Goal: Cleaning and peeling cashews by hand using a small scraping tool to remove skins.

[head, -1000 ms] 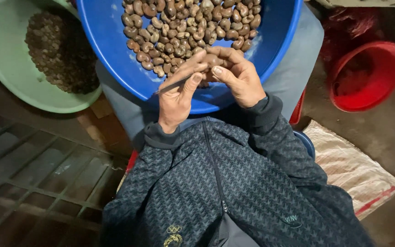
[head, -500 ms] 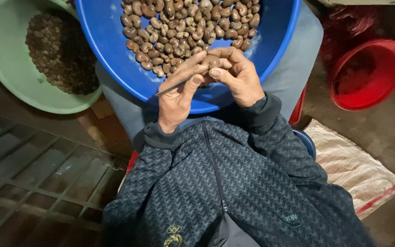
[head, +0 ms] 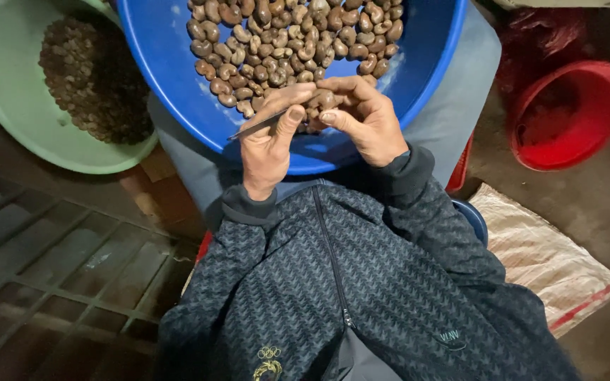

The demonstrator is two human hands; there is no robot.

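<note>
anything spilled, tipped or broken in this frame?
Nothing stands out. The nuts sit inside the blue basin on the lap, and none lie outside it. The left hand holds a thin blade and the right hand holds a nut. The green basin and red bucket sit upright.

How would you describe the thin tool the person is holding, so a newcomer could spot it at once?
Start at the big blue basin of brownish nuts on the person's lap. At its near rim the left hand pinches a thin metal blade that juts out leftward. It is the only slim, grey, straight thing among rounded nuts.
</note>
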